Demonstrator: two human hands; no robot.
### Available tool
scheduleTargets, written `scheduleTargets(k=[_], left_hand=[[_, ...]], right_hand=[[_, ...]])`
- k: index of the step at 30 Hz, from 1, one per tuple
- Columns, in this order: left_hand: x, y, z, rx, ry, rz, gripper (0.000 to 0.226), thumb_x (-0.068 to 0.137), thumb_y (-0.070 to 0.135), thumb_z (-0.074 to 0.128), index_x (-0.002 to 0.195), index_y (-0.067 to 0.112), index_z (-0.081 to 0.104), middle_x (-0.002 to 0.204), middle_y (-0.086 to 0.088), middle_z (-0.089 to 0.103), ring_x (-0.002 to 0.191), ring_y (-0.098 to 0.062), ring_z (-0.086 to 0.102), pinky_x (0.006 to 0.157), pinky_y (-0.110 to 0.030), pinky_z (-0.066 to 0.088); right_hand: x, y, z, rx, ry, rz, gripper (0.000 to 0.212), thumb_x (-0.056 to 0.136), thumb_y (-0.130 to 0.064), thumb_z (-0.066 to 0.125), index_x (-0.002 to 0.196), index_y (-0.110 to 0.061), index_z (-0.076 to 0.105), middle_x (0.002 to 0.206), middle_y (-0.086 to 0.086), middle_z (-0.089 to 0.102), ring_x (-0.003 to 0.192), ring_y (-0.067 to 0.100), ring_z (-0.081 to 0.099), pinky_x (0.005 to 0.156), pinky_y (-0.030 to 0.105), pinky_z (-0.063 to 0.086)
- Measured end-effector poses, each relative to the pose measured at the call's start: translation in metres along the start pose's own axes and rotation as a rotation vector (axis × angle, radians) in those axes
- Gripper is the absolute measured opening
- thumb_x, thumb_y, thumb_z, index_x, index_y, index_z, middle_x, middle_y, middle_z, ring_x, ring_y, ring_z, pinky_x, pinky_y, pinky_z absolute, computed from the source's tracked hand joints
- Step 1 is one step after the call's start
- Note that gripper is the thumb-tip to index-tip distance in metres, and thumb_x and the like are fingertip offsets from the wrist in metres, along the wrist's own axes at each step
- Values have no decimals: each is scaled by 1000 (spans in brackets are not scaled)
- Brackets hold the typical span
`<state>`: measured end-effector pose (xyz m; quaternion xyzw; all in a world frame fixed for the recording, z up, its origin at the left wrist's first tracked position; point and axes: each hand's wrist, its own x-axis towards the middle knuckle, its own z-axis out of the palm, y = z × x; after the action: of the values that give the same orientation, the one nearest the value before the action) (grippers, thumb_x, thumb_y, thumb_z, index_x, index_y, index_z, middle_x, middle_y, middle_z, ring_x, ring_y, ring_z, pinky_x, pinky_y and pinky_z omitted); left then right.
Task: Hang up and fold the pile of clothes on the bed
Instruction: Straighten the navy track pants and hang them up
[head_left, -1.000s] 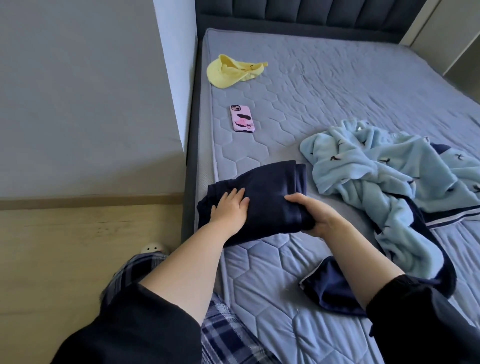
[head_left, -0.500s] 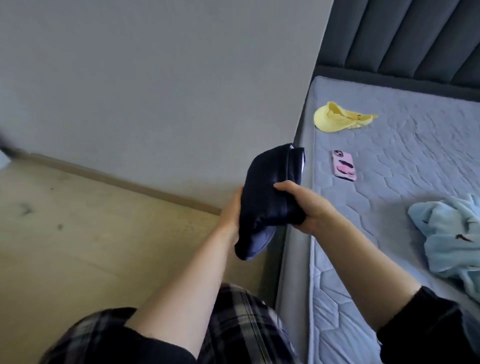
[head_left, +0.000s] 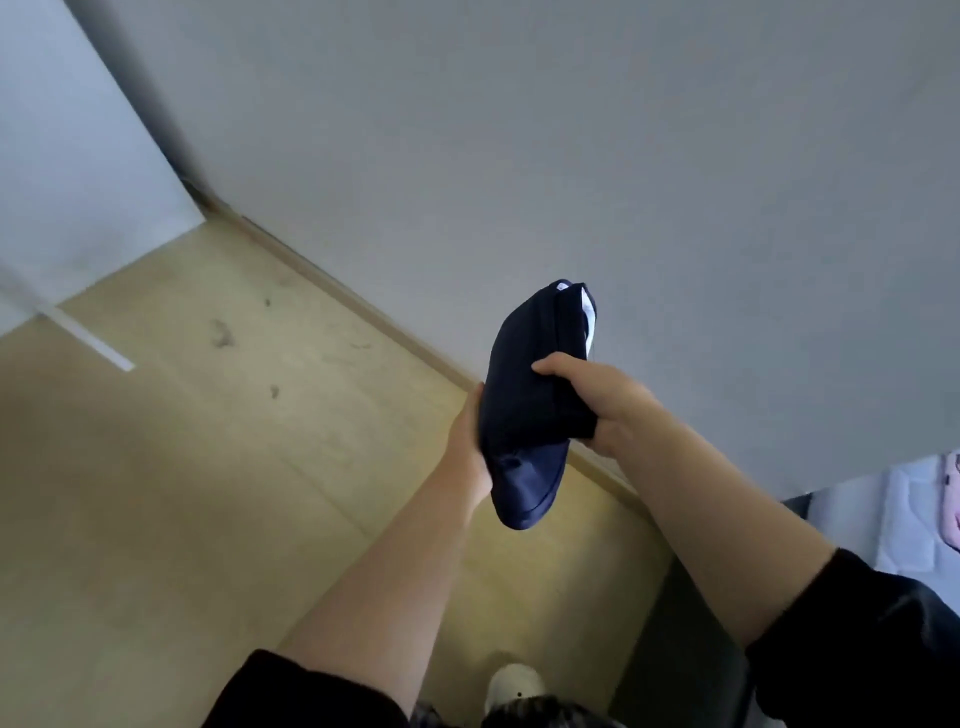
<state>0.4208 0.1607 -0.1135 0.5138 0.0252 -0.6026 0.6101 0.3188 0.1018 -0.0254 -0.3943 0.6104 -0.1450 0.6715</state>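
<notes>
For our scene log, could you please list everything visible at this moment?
folded garment: one, navy, held between both hands above the floor
floor: one, pale wood, left and below
wall: one, grey, behind
mattress: one corner, grey-blue, right edge
pink item: one, on the mattress, mostly cut off
footwear: one toe, white, bottom edge
left hand: against the garment's left side, fingers hidden
right hand: grips the garment's right side, thumb on top

Quantities in view — folded navy garment (head_left: 530, 405): 1, centre of frame. Hands: 2 (left hand (head_left: 470, 447), right hand (head_left: 602, 400)). Dark sleeves (head_left: 872, 639): 2, lower edge. Pink phone (head_left: 953, 499): 1, cut off at right edge. White slipper (head_left: 511, 683): 1, bottom centre. Bed (head_left: 904, 519): 1, lower right.
</notes>
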Motion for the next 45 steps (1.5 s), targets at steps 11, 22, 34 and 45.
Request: scheduleTargets(k=[11,22,34,45], left_hand=[[-226,267,-6,278,140,261,31,90,58,42,91,32,61,79,20,71,73,4,67,64,-17,53],[-424,470,-155,652,606,907,33,104,30,31,136,36,40,136,18,52,121,3,48,98,-11,36],[-559,660,-358,1075,1185,1068,76,83,35,62,145,44,19,136,19,48,121,-8,51,98,-36,48],[-571,862,-455,1164,1502,1323,43,92,38,48,134,42,41,106,18,59,93,-5,60,71,-7,37]], right_hand=[[-204,-235,146,-54,-219,78,22,77,-21,72,90,-13,56,80,7,68,73,21,66,49,26,52],[-392,-345,402,-210,-615,-31,25,80,-23,71,98,-15,55,93,8,66,83,23,65,53,31,55],[-555,-387,668,-173,-881,-144,38,79,-20,73,112,-13,56,98,12,67,82,27,66,41,28,52],[-544,-481,859,-26,-1153,-270,31,80,-16,70,109,-12,60,99,14,70,90,31,67,55,35,58]])
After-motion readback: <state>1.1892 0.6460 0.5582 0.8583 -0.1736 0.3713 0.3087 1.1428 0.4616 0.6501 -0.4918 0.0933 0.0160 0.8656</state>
